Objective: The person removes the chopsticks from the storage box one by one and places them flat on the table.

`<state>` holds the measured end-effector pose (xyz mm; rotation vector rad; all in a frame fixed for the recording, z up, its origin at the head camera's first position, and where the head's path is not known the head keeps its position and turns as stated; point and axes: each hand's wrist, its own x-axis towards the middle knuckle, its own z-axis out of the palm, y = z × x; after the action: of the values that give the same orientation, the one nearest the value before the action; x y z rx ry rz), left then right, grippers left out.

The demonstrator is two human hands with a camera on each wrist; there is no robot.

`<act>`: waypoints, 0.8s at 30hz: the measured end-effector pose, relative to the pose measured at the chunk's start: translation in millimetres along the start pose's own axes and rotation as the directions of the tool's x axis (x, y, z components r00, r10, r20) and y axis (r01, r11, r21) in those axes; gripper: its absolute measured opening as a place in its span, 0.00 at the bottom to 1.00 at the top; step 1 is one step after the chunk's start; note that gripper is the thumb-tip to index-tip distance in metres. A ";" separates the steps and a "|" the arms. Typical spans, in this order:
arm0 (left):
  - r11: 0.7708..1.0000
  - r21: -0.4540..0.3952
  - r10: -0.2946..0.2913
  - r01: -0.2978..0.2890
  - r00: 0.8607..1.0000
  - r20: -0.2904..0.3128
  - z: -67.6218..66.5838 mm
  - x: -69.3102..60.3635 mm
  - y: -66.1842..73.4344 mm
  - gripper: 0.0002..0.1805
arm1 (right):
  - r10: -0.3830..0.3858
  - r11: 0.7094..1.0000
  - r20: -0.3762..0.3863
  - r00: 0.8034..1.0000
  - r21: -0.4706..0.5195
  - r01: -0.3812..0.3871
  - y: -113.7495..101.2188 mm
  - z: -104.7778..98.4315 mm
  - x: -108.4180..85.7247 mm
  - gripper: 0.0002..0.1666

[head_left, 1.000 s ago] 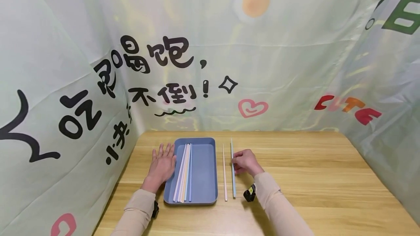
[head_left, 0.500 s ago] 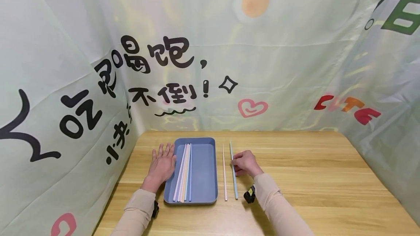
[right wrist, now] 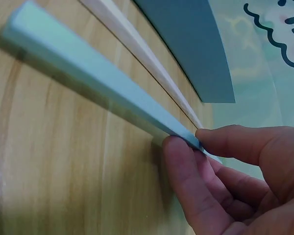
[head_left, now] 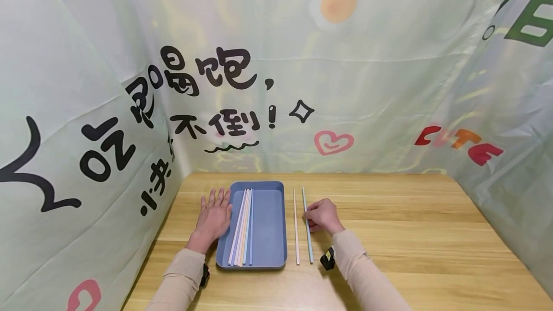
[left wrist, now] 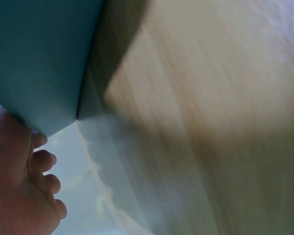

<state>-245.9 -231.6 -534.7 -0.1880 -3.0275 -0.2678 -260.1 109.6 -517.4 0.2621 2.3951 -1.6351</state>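
Note:
A light blue chopstick [head_left: 309, 244] lies lengthwise on the table, right of a pale pink chopstick [head_left: 296, 234]. My right hand [head_left: 324, 216] pinches the blue one between thumb and fingers near its middle, as the right wrist view also shows up close on the blue chopstick [right wrist: 93, 68]. Several pastel chopsticks [head_left: 242, 229] lie bunched in the left half of a blue-grey tray [head_left: 270, 267]. My left hand [head_left: 214, 217], fingers straight and spread, rests against the tray's left edge. In the left wrist view, the left fingers [left wrist: 51, 183] show beside the tray wall [left wrist: 39, 63].
The wooden table [head_left: 397, 234] stretches to the right of the right hand. A printed fabric curtain [head_left: 380, 85] hangs along the back and both sides. A small black wrist camera [head_left: 328, 258] sits under the right wrist.
The blue chopstick's near end has shifted slightly right and its far end slightly left, bringing it closer to parallel with the pink one. The left hand and tray have not moved.

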 end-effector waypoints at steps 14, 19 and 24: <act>1.000 -0.018 0.004 -0.004 1.000 0.002 1.5 1.5 -1.5 0.32 | -0.045 0.997 -0.064 0.997 -0.069 0.041 0.0 4.2 -0.5 0.05; 1.000 -0.019 0.009 -0.009 1.000 -0.003 2.2 1.6 -1.8 0.32 | -0.050 0.994 -0.070 0.996 -0.096 0.043 -1.1 5.3 0.2 0.04; 1.000 -0.013 0.010 -0.010 1.000 -0.008 2.3 1.7 -1.5 0.32 | -0.103 0.984 -0.069 0.992 -0.150 0.092 -9.5 3.9 0.6 0.02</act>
<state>-247.9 -232.5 -537.0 -0.2030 -3.0168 -0.2868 -262.9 102.5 -510.5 0.1870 2.6096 -1.5039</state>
